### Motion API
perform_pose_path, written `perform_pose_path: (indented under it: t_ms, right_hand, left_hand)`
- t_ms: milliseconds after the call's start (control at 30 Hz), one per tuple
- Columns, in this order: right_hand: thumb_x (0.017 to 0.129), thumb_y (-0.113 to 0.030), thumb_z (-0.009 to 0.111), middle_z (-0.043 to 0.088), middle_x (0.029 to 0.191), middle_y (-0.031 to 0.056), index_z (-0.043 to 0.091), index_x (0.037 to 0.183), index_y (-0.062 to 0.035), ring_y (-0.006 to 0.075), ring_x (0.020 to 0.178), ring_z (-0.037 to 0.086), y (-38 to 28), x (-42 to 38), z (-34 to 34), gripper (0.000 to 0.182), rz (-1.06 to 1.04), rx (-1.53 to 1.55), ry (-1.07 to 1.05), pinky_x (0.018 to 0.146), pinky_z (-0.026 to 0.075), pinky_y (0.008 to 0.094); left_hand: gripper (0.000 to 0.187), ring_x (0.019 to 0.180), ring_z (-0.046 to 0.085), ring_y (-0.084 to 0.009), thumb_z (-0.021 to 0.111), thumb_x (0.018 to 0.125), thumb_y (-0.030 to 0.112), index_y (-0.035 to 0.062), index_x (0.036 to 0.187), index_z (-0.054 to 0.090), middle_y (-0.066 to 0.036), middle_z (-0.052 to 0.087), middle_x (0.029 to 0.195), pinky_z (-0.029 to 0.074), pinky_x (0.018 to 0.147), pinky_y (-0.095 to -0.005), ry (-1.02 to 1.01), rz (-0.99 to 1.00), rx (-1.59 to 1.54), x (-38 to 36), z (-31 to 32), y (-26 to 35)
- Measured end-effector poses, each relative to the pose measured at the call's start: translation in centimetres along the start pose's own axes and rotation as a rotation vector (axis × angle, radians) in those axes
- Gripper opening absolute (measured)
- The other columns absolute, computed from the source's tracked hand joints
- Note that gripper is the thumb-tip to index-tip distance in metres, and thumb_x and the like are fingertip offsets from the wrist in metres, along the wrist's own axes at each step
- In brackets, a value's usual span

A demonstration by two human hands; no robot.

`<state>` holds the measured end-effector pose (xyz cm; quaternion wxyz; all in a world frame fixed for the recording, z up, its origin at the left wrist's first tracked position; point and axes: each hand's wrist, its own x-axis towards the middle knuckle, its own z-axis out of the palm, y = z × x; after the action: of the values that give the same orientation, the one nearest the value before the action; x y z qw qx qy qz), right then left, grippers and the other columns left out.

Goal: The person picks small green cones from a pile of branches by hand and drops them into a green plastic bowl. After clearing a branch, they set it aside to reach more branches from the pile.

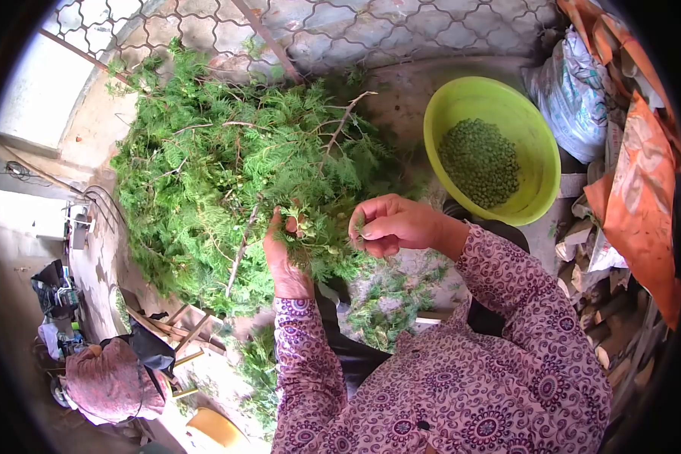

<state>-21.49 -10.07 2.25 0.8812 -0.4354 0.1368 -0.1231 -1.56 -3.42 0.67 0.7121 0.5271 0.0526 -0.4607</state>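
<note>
Spreading from the grasp of the left hand (pixel 282 261), a leafy green sprig (pixel 309 227) is held between thumb and fingers, with its tips pointed toward the right hand (pixel 405 227). The right hand is drawn into a narrow pinch, and a small green bit (pixel 361 225) can be seen between its thumb and fingers. Beyond and beside the left hand, a large heap of cut branches (pixel 197 170) is spread, while small round green pieces (pixel 480 163) are gathered in a yellow-green basin (pixel 533 129) beyond the right hand. The sprig should be found light and springy, its flat foliage soft and easily bent or shed, its stem somewhat stiffer; it is best taken near the woody base, where less leaf would be crushed. The bit looks almost weightless and could be lost easily, so only light fingertip pressure seems called for. Where the sprig ends and the heap begins behind it cannot be clearly told. The stem's lower end is covered by the left hand, the bit is partly hidden by the right hand's fingers, and whether it is leaf or something rounder cannot be made out.
</note>
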Motion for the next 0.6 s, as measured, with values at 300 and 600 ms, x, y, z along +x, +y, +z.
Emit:
perform_pose_path:
  t_ms: [300,600]
  right_hand:
    - [0.084,-0.020,0.055,0.058,0.068,0.0031,0.056,0.090,-0.0012,0.0059,0.055,0.054,-0.5,0.0,-0.9,0.020,-0.053,-0.258,0.081,0.047,0.040,0.0184]
    - [0.083,-0.008,0.053,0.059,0.075,0.0078,0.054,0.095,0.0026,0.0118,0.064,0.058,-0.8,0.1,-1.5,0.016,-0.092,-0.286,0.150,0.054,0.046,0.0213]
  left_hand:
    - [0.016,0.058,0.053,-0.0154,0.052,0.085,0.015,0.0024,0.095,0.052,-0.009,0.058,0.078,0.046,0.047,-0.0284,-0.235,0.028,0.114,0.0,0.6,-2.1]
    - [0.042,0.086,0.056,-0.0170,0.066,0.078,0.021,0.0003,0.110,0.049,-0.007,0.057,0.102,0.047,0.074,-0.0308,-0.431,-0.080,0.133,-1.7,1.7,-4.1]
